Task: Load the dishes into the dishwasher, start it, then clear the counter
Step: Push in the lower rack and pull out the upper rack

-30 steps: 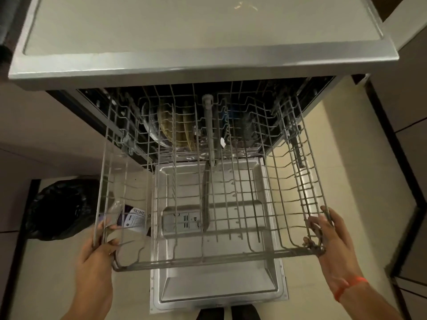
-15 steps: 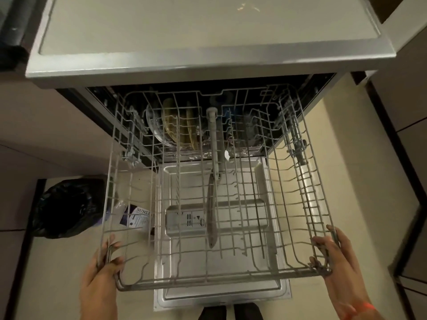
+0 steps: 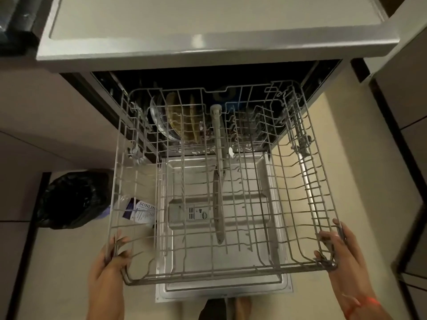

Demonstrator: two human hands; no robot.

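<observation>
Both hands, the left hand [image 3: 111,257] and right hand [image 3: 335,248], are gripping the empty upper rack's [image 3: 221,266] front corners, sliding it further out toward the frame's bottom, readying it for loading.

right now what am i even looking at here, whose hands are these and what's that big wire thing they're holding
This is one picture from a camera worn on a person's head, looking down at their own two bare hands. No robot is involved.

The left hand and the right hand each grip a front corner of a grey wire dishwasher rack, pulled out and empty where it shows. Below it lies the open stainless steel dishwasher door, flat like a shelf. Deeper inside, a clear glass bowl and yellowish plates stand in the lower rack. Above is the pale countertop. On the floor to the left sits a bin with a black bag.
</observation>
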